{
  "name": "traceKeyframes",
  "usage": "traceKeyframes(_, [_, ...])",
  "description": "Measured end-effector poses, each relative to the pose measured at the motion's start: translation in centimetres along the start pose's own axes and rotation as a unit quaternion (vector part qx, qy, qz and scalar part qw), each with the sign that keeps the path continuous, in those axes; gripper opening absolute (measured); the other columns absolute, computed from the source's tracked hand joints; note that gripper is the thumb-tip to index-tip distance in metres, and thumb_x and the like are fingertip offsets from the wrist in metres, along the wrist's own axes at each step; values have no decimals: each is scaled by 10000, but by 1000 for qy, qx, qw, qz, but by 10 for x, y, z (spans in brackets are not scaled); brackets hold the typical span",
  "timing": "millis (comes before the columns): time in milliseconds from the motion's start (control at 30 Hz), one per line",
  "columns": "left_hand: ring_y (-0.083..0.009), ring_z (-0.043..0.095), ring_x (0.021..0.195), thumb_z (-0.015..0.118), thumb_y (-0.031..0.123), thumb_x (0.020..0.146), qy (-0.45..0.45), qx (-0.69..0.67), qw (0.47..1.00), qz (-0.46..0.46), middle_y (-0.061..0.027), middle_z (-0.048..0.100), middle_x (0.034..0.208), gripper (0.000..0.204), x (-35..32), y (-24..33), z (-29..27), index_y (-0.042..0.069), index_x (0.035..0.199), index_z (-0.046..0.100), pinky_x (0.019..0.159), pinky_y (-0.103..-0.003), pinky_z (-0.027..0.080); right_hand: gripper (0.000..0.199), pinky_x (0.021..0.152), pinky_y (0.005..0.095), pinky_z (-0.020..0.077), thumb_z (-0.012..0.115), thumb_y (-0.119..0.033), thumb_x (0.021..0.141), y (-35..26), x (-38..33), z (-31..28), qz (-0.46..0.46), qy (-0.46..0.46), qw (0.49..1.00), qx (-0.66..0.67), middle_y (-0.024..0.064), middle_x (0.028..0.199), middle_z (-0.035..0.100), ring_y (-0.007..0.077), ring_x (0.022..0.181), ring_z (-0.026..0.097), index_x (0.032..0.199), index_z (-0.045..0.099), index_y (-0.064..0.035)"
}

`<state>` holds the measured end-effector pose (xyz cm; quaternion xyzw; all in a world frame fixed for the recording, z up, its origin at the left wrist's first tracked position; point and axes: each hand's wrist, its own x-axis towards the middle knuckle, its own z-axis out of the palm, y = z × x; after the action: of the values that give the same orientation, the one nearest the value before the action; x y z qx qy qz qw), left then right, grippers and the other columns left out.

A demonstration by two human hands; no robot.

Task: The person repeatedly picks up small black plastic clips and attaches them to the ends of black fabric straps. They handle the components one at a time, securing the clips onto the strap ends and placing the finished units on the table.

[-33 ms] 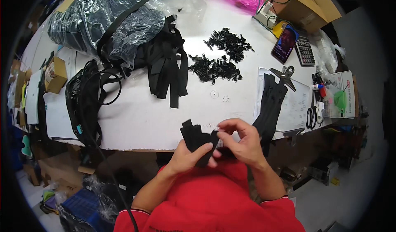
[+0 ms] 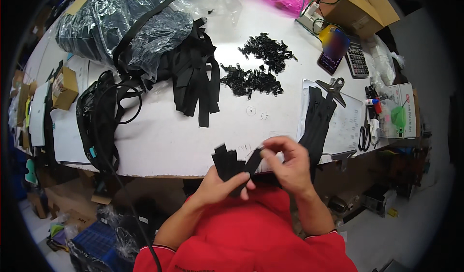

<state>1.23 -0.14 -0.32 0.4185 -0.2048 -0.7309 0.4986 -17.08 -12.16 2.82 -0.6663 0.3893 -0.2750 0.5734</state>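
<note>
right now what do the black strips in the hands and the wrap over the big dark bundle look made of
The black strips, pinched between the left hand and right hand, look like woven fabric tape: matte, flat, bending limply, though the weave is too small to confirm. The wrap over the dark bundle looks like thin clear plastic film: glossy, crinkled, see-through.

Both forearms come up from the lower edge and meet at the centre of the frame. The left hand (image 2: 220, 185) is closed in a grip; the right hand (image 2: 287, 163) pinches with curled fingers.
</note>
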Motion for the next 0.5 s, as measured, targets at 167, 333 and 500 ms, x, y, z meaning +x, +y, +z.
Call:
traceKeyframes(167, [-120, 665, 620, 697, 2, 913, 122, 52, 991, 32, -79, 696, 768, 150, -39, 9, -18, -28, 1047, 635, 550, -237, 513, 233, 826, 230, 500, 604, 14, 974, -5, 1, -46, -54, 281, 958, -3, 51, 1063, 638, 89, 952, 594, 1207, 604, 15])
traceKeyframes(333, [-63, 453, 509, 641, -39, 909, 233, 7, 942, 240, -62, 597, 814, 96, -40, 15, -47, 22, 981, 622, 431, -207, 368, 190, 761, 250, 501, 594, 47, 926, 2, -28, -46, -25, 263, 938, -226, 77, 961, 637, 119, 843, 608, 1107, 644, 18])
traceKeyframes(500, [-31, 513, 685, 757, 31, 865, 220, 69, 953, 194, 1, 596, 862, 257, -25, 20, -23, 45, 1097, 647, 562, -184, 420, 248, 744, 320, 538, 721, -11, 846, -5, -41, -8, -77, -111, 964, -229, 130, 947, 677, 236, 827, 683, 1091, 676, -15])
